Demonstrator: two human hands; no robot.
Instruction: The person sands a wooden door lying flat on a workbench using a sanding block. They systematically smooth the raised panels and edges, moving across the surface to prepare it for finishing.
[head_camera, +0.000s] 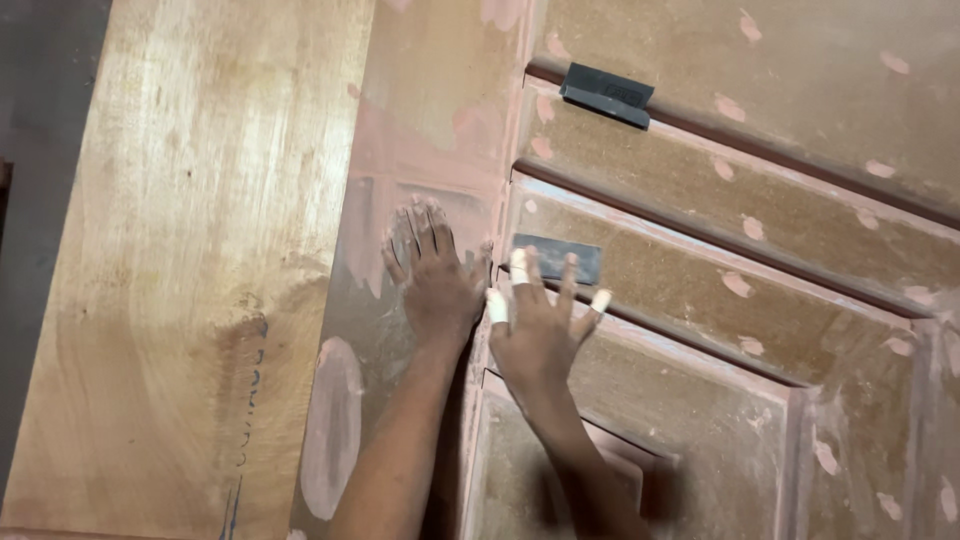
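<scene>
Hands flat on the panelled door (700, 200): left hand (432, 268) spread on the putty-smeared frame, right hand (540, 320) open, taped fingers (517, 264) on the dark sanding pad (560, 255). Filler spots everywhere look unsanded, so I reckon plenty's left.

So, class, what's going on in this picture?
A person presses both hands on a panelled wooden door patched with pinkish filler. The left hand lies flat on the upright strip; the right hand, fingers taped, spreads beside a dark flat scraper. A second scraper rests higher up. A plywood sheet lies alongside.
</scene>
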